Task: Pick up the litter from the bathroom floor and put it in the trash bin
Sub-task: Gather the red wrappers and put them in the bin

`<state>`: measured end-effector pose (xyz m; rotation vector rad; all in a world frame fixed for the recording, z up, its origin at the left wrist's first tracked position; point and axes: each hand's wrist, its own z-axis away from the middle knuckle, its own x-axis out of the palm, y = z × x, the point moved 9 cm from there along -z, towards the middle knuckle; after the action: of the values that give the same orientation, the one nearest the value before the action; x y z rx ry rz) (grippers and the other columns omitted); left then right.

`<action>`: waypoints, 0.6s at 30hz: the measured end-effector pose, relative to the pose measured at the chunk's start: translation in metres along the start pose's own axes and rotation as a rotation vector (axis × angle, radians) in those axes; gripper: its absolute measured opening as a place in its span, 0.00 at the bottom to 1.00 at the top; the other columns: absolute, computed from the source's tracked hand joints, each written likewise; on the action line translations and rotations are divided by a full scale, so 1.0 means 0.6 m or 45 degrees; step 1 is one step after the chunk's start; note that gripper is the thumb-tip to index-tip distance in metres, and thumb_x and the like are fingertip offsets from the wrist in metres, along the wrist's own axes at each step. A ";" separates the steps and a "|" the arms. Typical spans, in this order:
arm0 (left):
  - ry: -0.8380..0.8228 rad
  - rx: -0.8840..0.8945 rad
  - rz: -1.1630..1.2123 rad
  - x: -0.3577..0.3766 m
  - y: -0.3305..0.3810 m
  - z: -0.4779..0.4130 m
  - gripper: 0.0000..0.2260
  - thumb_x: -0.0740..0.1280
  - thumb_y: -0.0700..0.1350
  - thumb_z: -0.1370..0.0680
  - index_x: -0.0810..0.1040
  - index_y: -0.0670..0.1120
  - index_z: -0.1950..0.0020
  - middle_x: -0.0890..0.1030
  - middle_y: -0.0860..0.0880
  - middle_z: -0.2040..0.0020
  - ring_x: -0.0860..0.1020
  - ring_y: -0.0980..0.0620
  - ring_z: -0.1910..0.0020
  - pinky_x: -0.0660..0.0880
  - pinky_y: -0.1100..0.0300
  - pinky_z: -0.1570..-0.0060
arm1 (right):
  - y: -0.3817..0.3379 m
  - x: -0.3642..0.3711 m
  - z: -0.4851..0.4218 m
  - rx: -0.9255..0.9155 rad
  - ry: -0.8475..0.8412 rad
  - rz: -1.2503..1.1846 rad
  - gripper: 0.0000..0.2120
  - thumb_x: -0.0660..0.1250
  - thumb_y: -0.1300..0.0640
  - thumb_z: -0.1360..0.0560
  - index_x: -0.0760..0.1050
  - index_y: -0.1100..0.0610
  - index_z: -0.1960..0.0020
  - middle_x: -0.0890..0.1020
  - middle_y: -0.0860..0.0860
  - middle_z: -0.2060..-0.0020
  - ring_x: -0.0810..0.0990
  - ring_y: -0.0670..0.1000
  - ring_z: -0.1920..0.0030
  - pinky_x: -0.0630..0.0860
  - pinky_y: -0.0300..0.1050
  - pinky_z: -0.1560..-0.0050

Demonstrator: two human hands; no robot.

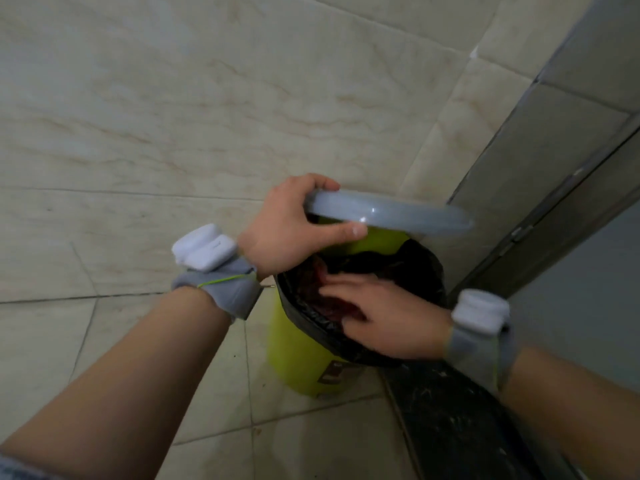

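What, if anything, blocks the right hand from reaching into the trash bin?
Probably nothing, so yes: the left hand holds the lid lifted clear, right hand sits over the open trash bin.

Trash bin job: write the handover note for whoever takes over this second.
Left hand: grips the pale lid by its edge, holding it raised and tilted above the green trash bin.
Right hand: fingers almost straight over the bin mouth, holding nothing I can see.
Things: reddish litter lies inside the black liner, under those fingers.
Done: that litter is in.
Left: withdraw the right hand, lower the lid, check the floor outside this view for more.
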<state>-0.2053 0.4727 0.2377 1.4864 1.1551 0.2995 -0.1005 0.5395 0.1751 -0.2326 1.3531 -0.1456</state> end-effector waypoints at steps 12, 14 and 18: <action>-0.050 -0.930 -0.365 -0.175 -0.107 0.248 0.22 0.66 0.51 0.24 0.70 0.49 0.31 0.69 0.46 0.28 0.66 0.45 0.29 0.62 0.57 0.31 | -0.193 -0.014 0.009 -0.029 -0.537 0.022 0.25 0.58 0.56 0.23 0.60 0.56 0.26 0.65 0.52 0.27 0.64 0.53 0.29 0.62 0.45 0.29; 0.015 -1.069 -0.375 -0.248 -0.097 0.308 0.21 0.65 0.51 0.24 0.70 0.50 0.31 0.70 0.47 0.29 0.67 0.46 0.30 0.64 0.56 0.32 | -0.250 -0.022 -0.017 -0.049 -0.618 0.051 0.26 0.58 0.55 0.23 0.59 0.55 0.26 0.64 0.52 0.27 0.63 0.52 0.28 0.62 0.45 0.30; 0.044 -1.287 -0.414 -0.383 -0.075 0.423 0.21 0.62 0.53 0.23 0.68 0.51 0.30 0.68 0.49 0.28 0.65 0.46 0.30 0.65 0.55 0.33 | -0.400 -0.035 -0.071 -0.137 -0.723 0.105 0.26 0.58 0.54 0.24 0.60 0.55 0.27 0.66 0.54 0.29 0.63 0.54 0.29 0.64 0.46 0.30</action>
<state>-0.1504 0.1324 0.2177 0.4052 1.0064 0.5740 -0.1391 0.3087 0.2464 -0.2825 0.8037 0.0620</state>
